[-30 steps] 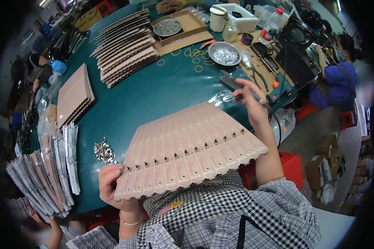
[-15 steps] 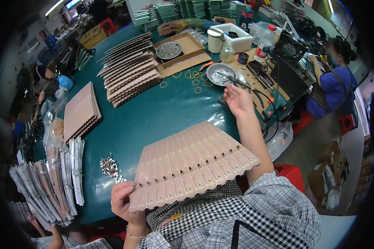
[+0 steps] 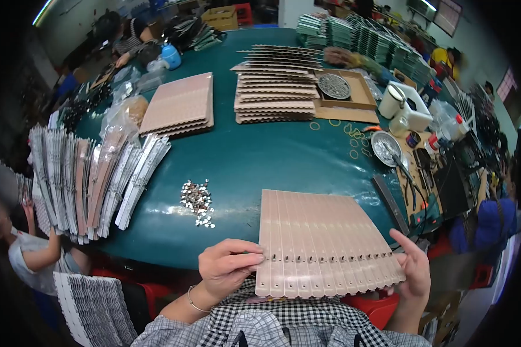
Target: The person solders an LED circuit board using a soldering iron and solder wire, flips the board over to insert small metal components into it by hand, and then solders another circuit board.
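A pinkish slatted panel [image 3: 321,231] with a scalloped near edge lies tilted before my body, over the table's edge. A row of small dark pins or clips crosses it. My left hand [image 3: 228,267] is closed on the panel's left edge, thumb and fingers pinching beside the row. At the right edge my right hand [image 3: 414,269] holds the panel, one finger pointing up and others partly hidden beneath it. Left of the panel, a pile of small shiny metal pieces [image 3: 197,202] lies on the green table [image 3: 260,156].
A stack of similar panels [image 3: 275,92] and another pile of panels [image 3: 182,104] stand farther back. Bundled strips [image 3: 87,179] are at left. A metal dish [image 3: 382,144] with a pen-like tool, rubber bands [image 3: 353,154] and pliers [image 3: 411,191] lie at right. Co-workers sit around.
My right hand has come down from beside the dish and tool to the panel's right edge. The view has turned right, and the panel is now more level.
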`<state>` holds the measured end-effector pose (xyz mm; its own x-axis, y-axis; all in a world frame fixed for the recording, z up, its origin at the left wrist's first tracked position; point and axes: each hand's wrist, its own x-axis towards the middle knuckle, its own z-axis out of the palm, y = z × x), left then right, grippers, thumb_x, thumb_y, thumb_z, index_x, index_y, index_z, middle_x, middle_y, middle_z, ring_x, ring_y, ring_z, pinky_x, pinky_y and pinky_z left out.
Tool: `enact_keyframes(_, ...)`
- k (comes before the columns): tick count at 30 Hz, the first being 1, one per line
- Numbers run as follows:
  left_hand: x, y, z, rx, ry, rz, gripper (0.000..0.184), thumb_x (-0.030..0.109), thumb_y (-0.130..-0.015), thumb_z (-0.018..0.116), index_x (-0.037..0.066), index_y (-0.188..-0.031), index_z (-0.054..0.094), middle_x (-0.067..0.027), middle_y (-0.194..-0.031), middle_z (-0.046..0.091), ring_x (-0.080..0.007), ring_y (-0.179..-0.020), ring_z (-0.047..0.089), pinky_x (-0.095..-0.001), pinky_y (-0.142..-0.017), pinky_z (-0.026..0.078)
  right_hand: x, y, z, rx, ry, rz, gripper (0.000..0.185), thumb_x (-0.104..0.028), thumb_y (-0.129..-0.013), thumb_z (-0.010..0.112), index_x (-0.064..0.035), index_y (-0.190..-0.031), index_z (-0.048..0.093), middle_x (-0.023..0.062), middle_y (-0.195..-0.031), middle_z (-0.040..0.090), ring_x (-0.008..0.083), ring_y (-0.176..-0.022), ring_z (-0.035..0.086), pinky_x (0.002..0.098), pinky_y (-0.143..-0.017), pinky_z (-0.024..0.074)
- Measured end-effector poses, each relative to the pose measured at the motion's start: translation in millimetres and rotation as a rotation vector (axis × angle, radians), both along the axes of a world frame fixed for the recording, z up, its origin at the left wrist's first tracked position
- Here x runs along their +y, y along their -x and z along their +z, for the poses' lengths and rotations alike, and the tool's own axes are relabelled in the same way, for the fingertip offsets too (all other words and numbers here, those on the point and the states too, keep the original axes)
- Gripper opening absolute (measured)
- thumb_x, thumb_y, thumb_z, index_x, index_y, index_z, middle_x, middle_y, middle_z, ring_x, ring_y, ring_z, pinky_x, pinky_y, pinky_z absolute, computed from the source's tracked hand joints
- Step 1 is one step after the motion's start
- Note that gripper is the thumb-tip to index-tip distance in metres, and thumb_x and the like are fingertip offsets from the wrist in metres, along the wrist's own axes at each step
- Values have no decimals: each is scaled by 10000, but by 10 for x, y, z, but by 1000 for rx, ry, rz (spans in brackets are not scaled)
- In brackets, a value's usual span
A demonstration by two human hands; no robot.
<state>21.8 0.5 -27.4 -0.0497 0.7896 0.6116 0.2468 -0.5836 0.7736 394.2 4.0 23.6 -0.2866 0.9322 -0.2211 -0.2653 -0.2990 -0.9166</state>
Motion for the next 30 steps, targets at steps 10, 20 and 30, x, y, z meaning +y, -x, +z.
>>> enact_keyframes(10, 132, 123, -16, 46, -196, 211, 272, 35, -685, 827, 61, -943, 741, -54, -956, 586, -80, -560, 490, -218, -498, 435, 476, 462, 386, -28, -269, -237, 835, -108, -778, 758, 131, -1424, 287, 214, -1121, 657, 232, -1002, 672, 331, -874, 540)
enact_keyframes(20, 841, -73, -231, 30, -278, 209, 183, 23, -796, 740, 29, -974, 698, -46, -674, 520, -139, -547, 483, -258, -471, 398, 3396, 1058, 815, 164, -321, -283, 299, -40, -919, 588, 57, -1201, 569, 105, -1044, 622, 162, -792, 573, 229, -671, 516)
enact_keyframes(30, 891, -100, -590, 306, -203, 153, 210, 121, -769, 771, 67, -959, 699, -23, -663, 520, -156, -505, 556, -291, -428, 450, 5719, 1850, 475, 51, -100, -473, 105, 39, -912, 467, 73, -1002, 508, 197, -929, 592, 279, -705, 630, 291, -466, 520)
